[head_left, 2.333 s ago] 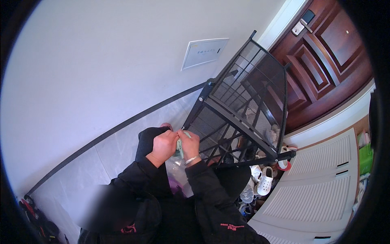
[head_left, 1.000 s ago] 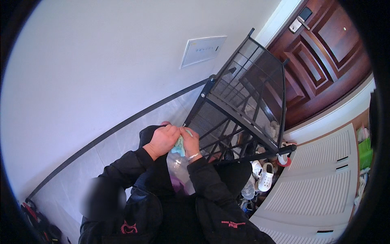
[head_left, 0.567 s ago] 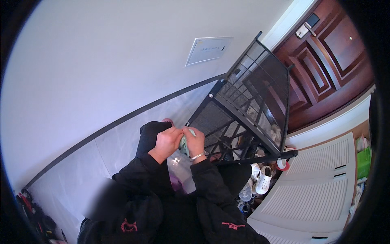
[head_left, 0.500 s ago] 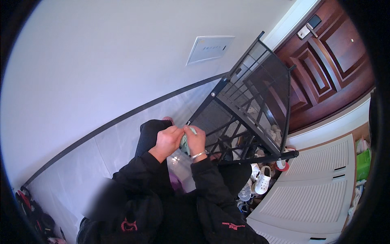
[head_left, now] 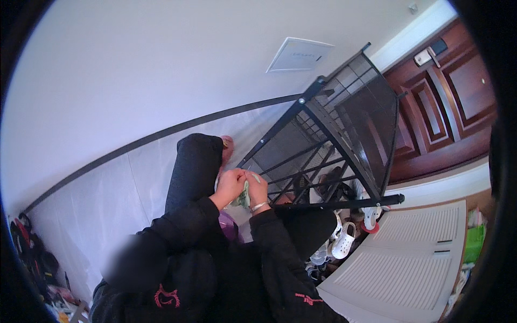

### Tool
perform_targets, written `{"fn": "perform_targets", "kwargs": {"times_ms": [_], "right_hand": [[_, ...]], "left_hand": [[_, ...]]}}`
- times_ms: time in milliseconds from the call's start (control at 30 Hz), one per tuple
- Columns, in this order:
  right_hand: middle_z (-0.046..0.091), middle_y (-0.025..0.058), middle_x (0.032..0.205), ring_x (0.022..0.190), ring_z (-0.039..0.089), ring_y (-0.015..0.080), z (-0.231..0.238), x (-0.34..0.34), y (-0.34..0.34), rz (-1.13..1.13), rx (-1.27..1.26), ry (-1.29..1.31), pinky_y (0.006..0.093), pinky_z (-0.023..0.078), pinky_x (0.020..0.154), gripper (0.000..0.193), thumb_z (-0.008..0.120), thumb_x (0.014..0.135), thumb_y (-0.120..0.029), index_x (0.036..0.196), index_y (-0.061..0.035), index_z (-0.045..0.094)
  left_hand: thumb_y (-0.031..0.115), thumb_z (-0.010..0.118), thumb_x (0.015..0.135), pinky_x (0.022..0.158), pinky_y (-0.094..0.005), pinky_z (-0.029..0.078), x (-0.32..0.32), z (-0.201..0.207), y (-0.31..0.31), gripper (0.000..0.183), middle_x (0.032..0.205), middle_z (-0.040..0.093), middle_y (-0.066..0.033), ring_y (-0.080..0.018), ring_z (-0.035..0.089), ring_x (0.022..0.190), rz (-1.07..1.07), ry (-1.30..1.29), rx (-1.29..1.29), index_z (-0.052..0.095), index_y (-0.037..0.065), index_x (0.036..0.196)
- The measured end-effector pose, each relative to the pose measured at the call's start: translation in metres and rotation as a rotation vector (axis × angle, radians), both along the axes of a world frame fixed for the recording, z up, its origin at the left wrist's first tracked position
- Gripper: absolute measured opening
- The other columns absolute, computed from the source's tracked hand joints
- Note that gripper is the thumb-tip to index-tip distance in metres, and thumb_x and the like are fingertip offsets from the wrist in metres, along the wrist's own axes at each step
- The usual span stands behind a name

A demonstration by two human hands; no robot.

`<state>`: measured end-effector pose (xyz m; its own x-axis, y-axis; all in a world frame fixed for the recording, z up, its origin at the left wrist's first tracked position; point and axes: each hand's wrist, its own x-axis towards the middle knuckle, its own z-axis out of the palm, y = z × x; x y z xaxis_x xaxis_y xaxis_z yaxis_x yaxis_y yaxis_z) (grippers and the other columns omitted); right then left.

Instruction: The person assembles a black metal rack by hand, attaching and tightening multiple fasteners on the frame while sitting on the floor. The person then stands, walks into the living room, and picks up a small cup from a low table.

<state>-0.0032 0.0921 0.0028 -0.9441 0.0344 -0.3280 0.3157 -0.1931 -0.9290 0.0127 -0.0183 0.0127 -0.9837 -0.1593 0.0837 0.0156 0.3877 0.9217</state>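
My left hand (head_left: pixel 230 184) is closed in a pinch, fingertips meeting those of my right hand (head_left: pixel 257 189) above my lap. The right, with a silver bracelet at its wrist, is closed round a pale green, crumpled thing (head_left: pixel 245 198), soft-looking like cloth or leaves; I cannot tell which. The green thing hangs below the fingers, and part of it shows above the right thumb. The left fingertips pinch at its top, where the exact contact is hidden. Beneath the hands, between my legs, is a purple object (head_left: pixel 228 226) partly covered by my sleeves.
A black metal rack (head_left: pixel 344 145) with mesh shelves stands just ahead to the right, close to my right hand. White clogs (head_left: pixel 343 240) and other shoes lie under it. A white louvred cabinet (head_left: pixel 396 258) is at right, a brown door (head_left: pixel 431 107) beyond. The wall (head_left: pixel 134 64) runs along the left.
My view has shifted, and my left leg shows more fully. Both hands stay together on the green thing; more of it hangs below the fingers. The clear plastic below is less visible.
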Motion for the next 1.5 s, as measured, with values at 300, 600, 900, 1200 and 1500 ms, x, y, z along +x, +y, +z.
{"fn": "perform_targets", "kwargs": {"times_ms": [300,600,900,1200,1500], "right_hand": [[0.070,0.0080,0.082,0.075,0.063,0.0148,-0.083,-0.031,-0.004,0.062,0.282,-0.086,0.0300,0.050,0.069,0.018,0.064,0.084,-0.012,0.089,0.0033,0.071],[0.071,0.0107,0.086,0.079,0.066,0.0192,-0.094,-0.042,-0.005,0.033,0.503,-0.006,0.0328,0.050,0.075,0.022,0.065,0.084,-0.020,0.094,-0.0012,0.073],[0.071,0.0111,0.088,0.080,0.065,0.0188,-0.082,-0.041,-0.005,0.053,0.507,-0.040,0.0319,0.050,0.075,0.022,0.064,0.085,-0.017,0.090,0.0032,0.071],[0.070,0.0084,0.086,0.078,0.064,0.0161,-0.077,-0.044,-0.012,0.034,0.400,-0.097,0.0299,0.050,0.072,0.020,0.063,0.086,-0.014,0.091,0.0037,0.071],[0.071,0.0086,0.085,0.077,0.064,0.0159,-0.083,-0.043,-0.011,0.002,0.473,-0.077,0.0305,0.051,0.072,0.020,0.064,0.085,-0.015,0.091,0.0021,0.072]], "left_hand": [[0.020,0.064,0.081,0.064,-0.0413,0.050,-0.019,-0.075,0.006,0.015,0.075,0.067,-0.0154,-0.0330,0.066,0.070,0.198,-0.206,0.022,0.069,0.005,0.081],[0.020,0.065,0.082,0.063,-0.0398,0.050,-0.027,-0.095,0.017,0.014,0.075,0.067,-0.0152,-0.0308,0.066,0.067,0.266,-0.283,0.100,0.069,0.006,0.084],[0.020,0.062,0.081,0.064,-0.0429,0.050,-0.023,-0.089,0.016,0.013,0.075,0.066,-0.0150,-0.0348,0.065,0.071,0.278,-0.283,0.150,0.070,0.009,0.080],[0.018,0.065,0.081,0.065,-0.0397,0.051,-0.029,-0.091,0.011,0.013,0.076,0.068,-0.0136,-0.0308,0.067,0.071,0.248,-0.318,0.166,0.069,0.006,0.083],[0.018,0.066,0.080,0.063,-0.0386,0.050,-0.029,-0.093,0.011,0.011,0.073,0.067,-0.0122,-0.0293,0.066,0.068,0.244,-0.305,0.140,0.068,0.007,0.079]]}}
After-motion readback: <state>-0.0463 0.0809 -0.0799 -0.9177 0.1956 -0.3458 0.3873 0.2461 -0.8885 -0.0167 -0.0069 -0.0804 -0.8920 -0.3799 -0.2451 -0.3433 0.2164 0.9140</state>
